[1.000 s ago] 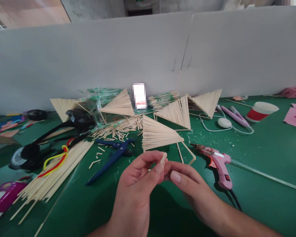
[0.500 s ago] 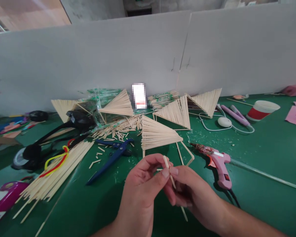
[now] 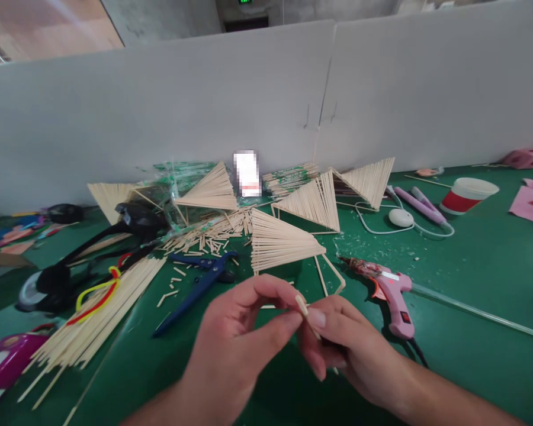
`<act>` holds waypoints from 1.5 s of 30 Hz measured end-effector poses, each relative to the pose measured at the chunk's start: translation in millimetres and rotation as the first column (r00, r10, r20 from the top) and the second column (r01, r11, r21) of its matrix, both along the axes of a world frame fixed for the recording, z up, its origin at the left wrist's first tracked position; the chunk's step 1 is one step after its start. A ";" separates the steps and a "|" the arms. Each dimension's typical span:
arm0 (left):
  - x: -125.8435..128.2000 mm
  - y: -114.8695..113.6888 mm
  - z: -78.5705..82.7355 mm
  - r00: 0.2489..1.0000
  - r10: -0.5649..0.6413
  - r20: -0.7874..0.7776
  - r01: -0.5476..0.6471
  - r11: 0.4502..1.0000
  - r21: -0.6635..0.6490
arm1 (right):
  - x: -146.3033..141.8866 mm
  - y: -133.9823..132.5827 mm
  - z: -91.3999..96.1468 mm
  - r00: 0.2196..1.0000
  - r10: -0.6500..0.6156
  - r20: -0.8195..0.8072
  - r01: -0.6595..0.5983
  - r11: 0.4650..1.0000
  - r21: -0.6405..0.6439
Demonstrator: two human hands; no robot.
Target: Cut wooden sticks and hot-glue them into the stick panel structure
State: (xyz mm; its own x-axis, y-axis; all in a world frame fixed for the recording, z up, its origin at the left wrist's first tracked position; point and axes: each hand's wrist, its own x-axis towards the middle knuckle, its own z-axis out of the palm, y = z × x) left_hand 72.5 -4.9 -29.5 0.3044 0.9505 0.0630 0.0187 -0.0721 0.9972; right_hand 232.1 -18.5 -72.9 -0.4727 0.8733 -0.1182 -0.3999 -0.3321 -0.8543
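Head camera view: 2 bare hands meet low in the middle, above a green table [image 3: 471, 284]. The left hand [image 3: 244, 331] and the right hand [image 3: 342, 349] both pinch 1 thin wooden stick [image 3: 302, 306]. It sits tilted between their fingertips, its pale top end poking up and its lower end showing under the right palm.

Judging from this grip, the stick is best handled with light, even pressure close to the top end, with both thumbs steadying it so it neither bends nor twists.

The left hand comes in from the lower left, thumb and forefinger closed on the stick, the other fingers arched above. The right hand comes in from the lower right, fingers curled around the shaft, thumbnail facing the camera.

Just beyond the hands lies a fan-shaped stick panel [image 3: 279, 242]. To their right is a pink glue gun [image 3: 393, 290]. To their left are blue cutters [image 3: 199, 281] and, farther left, a bundle of long sticks [image 3: 102, 307].
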 end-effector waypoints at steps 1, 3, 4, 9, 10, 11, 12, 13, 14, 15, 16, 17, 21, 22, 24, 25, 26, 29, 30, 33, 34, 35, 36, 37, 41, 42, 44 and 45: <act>-10.2 8.9 4.6 0.992 -0.024 -0.124 0.032 0.997 0.064 | 1.2 0.4 0.6 1.000 -0.010 0.006 0.010 1.000 0.019; -36.9 32.7 9.5 0.891 0.035 -0.453 0.100 0.958 0.270 | 3.4 1.5 2.6 0.999 -0.030 0.016 0.029 0.999 0.044; -52.4 46.4 8.5 0.784 0.114 -0.611 0.143 0.923 0.356 | 4.1 2.1 3.6 0.999 -0.036 0.018 0.035 0.998 0.047; -125.5 98.1 -24.8 0.065 0.142 -0.988 0.198 0.968 0.152 | 4.2 4.6 4.2 0.999 -0.041 0.033 0.039 0.998 0.054; -134.7 102.6 -32.0 -0.009 0.090 -0.996 0.178 0.980 0.086 | 3.9 4.7 3.3 0.998 -0.042 0.039 0.040 0.998 0.057; -141.4 105.6 -37.9 -0.035 0.070 -0.997 0.165 0.984 0.063 | 3.7 4.6 2.2 0.998 -0.046 0.044 0.043 0.997 0.061; -145.7 107.5 -42.0 -0.049 0.058 -0.997 0.160 0.986 0.050 | 3.7 4.4 1.3 0.998 -0.050 0.046 0.047 0.997 0.066; -147.8 108.7 -44.5 -0.046 0.057 -0.997 0.167 0.985 0.048 | 3.9 4.0 0.5 0.997 -0.055 0.049 0.051 0.996 0.070; -148.3 109.3 -45.6 -0.038 0.058 -0.998 0.178 0.983 0.050 | 4.2 3.6 0.1 0.997 -0.059 0.052 0.055 0.996 0.073; -147.6 109.7 -45.6 -0.034 0.059 -0.998 0.193 0.980 0.051 | 4.5 3.2 0.1 0.997 -0.063 0.054 0.059 0.995 0.077; -146.3 109.6 -44.8 -0.029 0.061 -0.998 0.209 0.976 0.054 | 4.9 2.8 0.5 0.996 -0.069 0.053 0.065 0.995 0.078; -144.9 109.2 -43.7 -0.025 0.070 -0.997 0.224 0.973 0.062 | 5.2 2.6 1.2 0.996 -0.076 0.052 0.072 0.994 0.079; -143.0 102.4 -36.0 -0.018 0.146 -0.989 0.240 0.961 0.138 | 6.0 2.9 4.2 0.993 -0.107 0.053 0.100 0.989 0.109; -143.7 99.4 -33.1 -0.009 0.188 -0.982 0.234 0.955 0.181 | 6.2 3.1 4.5 0.992 -0.114 0.062 0.105 0.986 0.130; -144.9 92.3 -26.1 0.064 0.323 -0.944 0.234 0.915 0.329 | 6.8 3.3 4.5 0.988 -0.129 0.081 0.111 0.974 0.196; -144.5 88.3 -22.4 0.135 0.402 -0.906 0.239 0.874 0.423 | 7.2 3.0 4.4 0.987 -0.134 0.092 0.110 0.968 0.227; -142.9 84.1 -19.0 0.228 0.469 -0.853 0.244 0.821 0.516 | 7.6 2.4 4.4 0.984 -0.144 0.109 0.112 0.960 0.257; -129.5 70.1 -13.8 0.499 0.525 -0.689 0.240 0.680 0.692 | 8.2 -1.0 5.8 0.959 -0.201 0.201 0.118 0.926 0.359; -122.3 65.0 -14.4 0.563 0.510 -0.651 0.240 0.653 0.719 | 7.8 -2.4 6.7 0.942 -0.232 0.242 0.120 0.907 0.403; -96.9 49.3 -22.0 0.657 0.428 -0.620 0.256 0.647 0.718 | 4.7 -5.6 8.5 0.893 -0.312 0.325 0.115 0.855 0.507; -88.6 44.4 -25.4 0.666 0.397 -0.631 0.268 0.663 0.699 | 3.3 -6.1 8.4 0.882 -0.331 0.336 0.116 0.843 0.525; -80.9 39.9 -28.7 0.676 0.372 -0.636 0.280 0.669 0.688 | 2.0 -6.4 7.9 0.874 -0.345 0.343 0.118 0.835 0.538; -74.2 36.0 -31.5 0.683 0.341 -0.646 0.298 0.677 0.673 | 0.9 -6.6 7.0 0.870 -0.353 0.345 0.117 0.827 0.550; -68.5 32.7 -33.8 0.689 0.313 -0.654 0.315 0.683 0.659 | -0.1 -6.5 5.9 0.870 -0.355 0.341 0.112 0.817 0.566; -55.6 24.3 -36.7 0.699 0.264 -0.665 0.335 0.701 0.630 | -2.5 -5.4 2.8 0.917 -0.308 0.253 0.086 0.773 0.629; -54.1 22.8 -36.3 0.699 0.268 -0.663 0.327 0.705 0.629 | -3.1 -5.0 2.7 0.930 -0.288 0.229 0.088 0.778 0.622; -52.4 20.1 -35.0 0.694 0.274 -0.665 0.313 0.718 0.622 | -4.4 -4.5 3.0 0.943 -0.259 0.209 0.096 0.812 0.575; -52.0 18.8 -34.4 0.689 0.277 -0.669 0.306 0.726 0.616 | -5.1 -4.6 3.3 0.945 -0.252 0.210 0.100 0.831 0.546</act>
